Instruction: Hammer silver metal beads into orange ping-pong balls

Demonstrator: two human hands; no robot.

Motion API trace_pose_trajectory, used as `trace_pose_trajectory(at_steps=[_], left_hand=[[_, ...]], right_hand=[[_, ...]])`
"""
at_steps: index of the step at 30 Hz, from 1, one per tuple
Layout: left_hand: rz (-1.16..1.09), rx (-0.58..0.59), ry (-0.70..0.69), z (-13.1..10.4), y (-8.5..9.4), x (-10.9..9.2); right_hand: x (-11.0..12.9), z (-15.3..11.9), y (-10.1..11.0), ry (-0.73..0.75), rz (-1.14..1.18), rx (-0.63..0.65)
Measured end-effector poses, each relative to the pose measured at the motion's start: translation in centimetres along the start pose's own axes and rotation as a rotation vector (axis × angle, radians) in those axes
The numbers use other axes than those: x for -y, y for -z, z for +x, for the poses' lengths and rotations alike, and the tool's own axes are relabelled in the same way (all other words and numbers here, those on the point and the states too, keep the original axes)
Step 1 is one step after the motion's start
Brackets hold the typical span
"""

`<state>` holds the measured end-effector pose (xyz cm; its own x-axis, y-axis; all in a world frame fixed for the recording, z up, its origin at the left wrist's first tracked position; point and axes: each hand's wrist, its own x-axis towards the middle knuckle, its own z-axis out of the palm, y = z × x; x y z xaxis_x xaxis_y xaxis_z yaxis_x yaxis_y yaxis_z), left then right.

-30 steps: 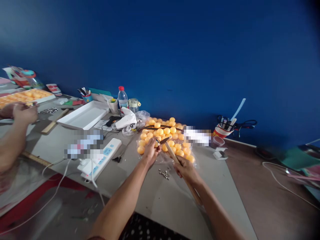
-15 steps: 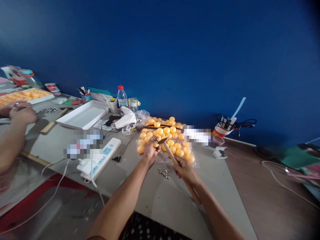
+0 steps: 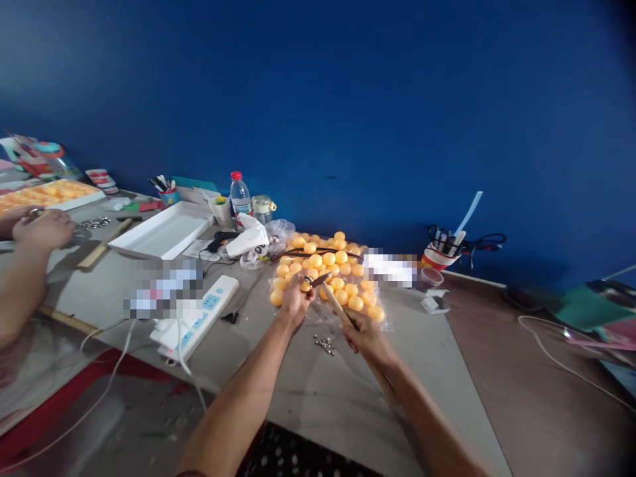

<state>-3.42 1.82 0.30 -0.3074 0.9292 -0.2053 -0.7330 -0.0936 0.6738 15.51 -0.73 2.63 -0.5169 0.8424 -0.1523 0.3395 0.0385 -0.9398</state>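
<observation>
My left hand [image 3: 296,303] is closed around an orange ball [image 3: 305,285], which looks like a table tennis ball. Something shiny shows on or beside that ball, too small to make out. In my right hand [image 3: 365,338] is the wooden handle of a hammer [image 3: 336,303]. The hammer's dark head lies right by the held ball; whether they touch I cannot tell. Beyond both hands, many more orange balls [image 3: 355,303] fill a clear plastic bag. Small shiny metal pieces [image 3: 324,344] sit in a loose pile on the table below my hands.
A white power strip [image 3: 209,311] with cords lies left of my forearm. Behind it are an open white tray [image 3: 163,232], a red-capped bottle [image 3: 240,199] and another hammer [image 3: 106,242]. A co-worker's hands [image 3: 42,228] are at far left. A cup of pens [image 3: 440,255] stands right.
The whole view has shifted slightly, so things sit a little farther left. Both hands keep their grips, and the hammer head stays by the ball.
</observation>
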Motion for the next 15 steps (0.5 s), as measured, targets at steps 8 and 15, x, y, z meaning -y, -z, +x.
trace_pose_trajectory(at_steps=[8,15], left_hand=[[0.026,-0.004,-0.013,0.39,0.1,0.62],[0.085,-0.014,-0.055,0.66,0.19,1.02]], right_hand=[[0.36,-0.28,0.11,0.039,0.013,-0.029],[0.41,-0.32,-0.42,0.057,-0.034,-0.051]])
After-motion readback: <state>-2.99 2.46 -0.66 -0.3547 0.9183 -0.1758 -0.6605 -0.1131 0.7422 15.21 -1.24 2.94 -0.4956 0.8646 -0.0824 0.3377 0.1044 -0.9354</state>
